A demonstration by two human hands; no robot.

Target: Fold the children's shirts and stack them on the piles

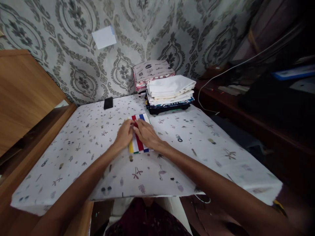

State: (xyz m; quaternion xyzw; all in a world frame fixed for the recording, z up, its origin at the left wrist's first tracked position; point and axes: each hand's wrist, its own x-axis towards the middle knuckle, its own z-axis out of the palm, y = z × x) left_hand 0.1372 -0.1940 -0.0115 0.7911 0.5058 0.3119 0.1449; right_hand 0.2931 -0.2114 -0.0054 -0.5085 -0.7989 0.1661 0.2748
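Observation:
A small folded cloth with white, red, yellow and blue stripes lies flat on the covered table, in front of my body. On its left part rests my left hand, fingers stretched forward and slightly bent over the fabric. My right hand lies palm down across the cloth's middle and right, fingers extended. The fingertips of both hands come close together near the red stripe. Part of the cloth is hidden under them.
Behind the cloth stand a stack of folded white and dark fabrics and a pinkish printed pile. A black phone lies at the back left. Wooden furniture borders the left side; a white cable hangs at right.

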